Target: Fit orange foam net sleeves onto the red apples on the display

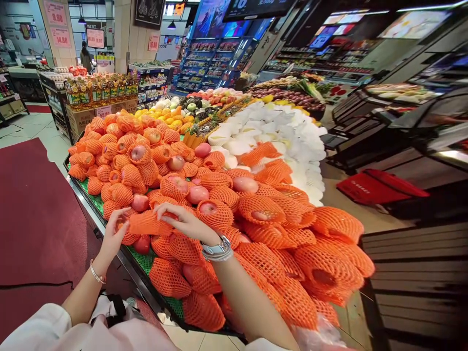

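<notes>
Between my two hands an orange foam fruit net [146, 224] is stretched out sideways, low over the near edge of the fruit pile. My left hand [116, 230] pinches its left end, fingers curled around the opening. At the other end, the bent fingers of my right hand [185, 222] grip the net; some fingertips are hidden. Whether fruit sits inside this net I cannot tell. A bare red apple [142, 244] lies just below it, and another apple [140, 202] just above. Apples in orange nets [215, 213] surround both hands.
The display stand's metal edge [98, 225] runs along my front left. White-wrapped fruit [270, 126] is heaped behind the nets, with yellow fruit [166, 117] further back. A red bag [380, 186] and slatted crates [413, 273] are on the right. Oil bottles [102, 91] stand at back left.
</notes>
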`<state>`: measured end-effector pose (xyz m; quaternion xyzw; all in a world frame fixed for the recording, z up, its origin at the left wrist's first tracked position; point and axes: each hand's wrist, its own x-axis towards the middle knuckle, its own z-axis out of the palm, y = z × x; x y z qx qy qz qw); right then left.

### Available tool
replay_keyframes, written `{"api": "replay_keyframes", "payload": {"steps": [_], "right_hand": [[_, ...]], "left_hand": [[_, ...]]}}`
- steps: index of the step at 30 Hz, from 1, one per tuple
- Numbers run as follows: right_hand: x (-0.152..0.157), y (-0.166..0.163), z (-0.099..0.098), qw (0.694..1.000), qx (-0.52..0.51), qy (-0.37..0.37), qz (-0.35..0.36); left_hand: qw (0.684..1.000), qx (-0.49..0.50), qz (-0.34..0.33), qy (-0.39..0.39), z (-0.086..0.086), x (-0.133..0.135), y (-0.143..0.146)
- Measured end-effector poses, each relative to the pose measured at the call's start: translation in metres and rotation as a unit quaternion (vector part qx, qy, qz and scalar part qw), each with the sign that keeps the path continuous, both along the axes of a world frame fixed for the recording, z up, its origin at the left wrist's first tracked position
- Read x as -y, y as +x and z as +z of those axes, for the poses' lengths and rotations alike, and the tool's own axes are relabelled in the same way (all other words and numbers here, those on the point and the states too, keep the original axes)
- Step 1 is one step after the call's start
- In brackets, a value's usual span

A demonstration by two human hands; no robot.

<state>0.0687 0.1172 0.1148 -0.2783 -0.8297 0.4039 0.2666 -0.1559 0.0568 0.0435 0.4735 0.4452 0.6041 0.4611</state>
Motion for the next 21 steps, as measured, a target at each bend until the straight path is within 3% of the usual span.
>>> {"api": "replay_keyframes", "payload": {"steps": [4, 6, 9, 11, 14, 17, 19, 21], "right_hand": [[0.014, -0.012, -0.008, 0.999, -0.005, 0.045, -0.016], [0.027, -0.022, -0.013, 0.990, -0.013, 0.102, -0.098], [0.059, -0.042, -0.022, 0.949, -0.075, 0.171, -0.253], [0.087, -0.057, -0.028, 0.945, -0.094, 0.179, -0.255], [0.121, -0.078, -0.040, 0.962, -0.050, 0.135, -0.231], [0.132, -0.090, -0.057, 0.956, -0.037, 0.053, -0.287], [0.129, -0.094, -0.068, 0.938, -0.095, -0.026, -0.333], [0.124, -0.096, -0.075, 0.904, -0.215, -0.130, -0.345]], "left_hand": [[0.993, -0.073, -0.090, -0.005, -0.003, 0.005, -0.004], [0.992, -0.112, -0.056, -0.013, -0.004, 0.007, -0.003], [0.992, -0.121, 0.030, -0.006, 0.000, 0.010, 0.000], [0.990, -0.127, 0.063, 0.009, 0.006, 0.012, 0.001], [0.982, -0.149, 0.103, 0.044, 0.015, 0.015, 0.004], [0.976, -0.171, 0.113, 0.072, 0.015, 0.018, 0.006], [0.966, -0.201, 0.118, 0.109, 0.008, 0.020, 0.009], [0.948, -0.239, 0.132, 0.164, -0.003, 0.023, 0.012]]}}
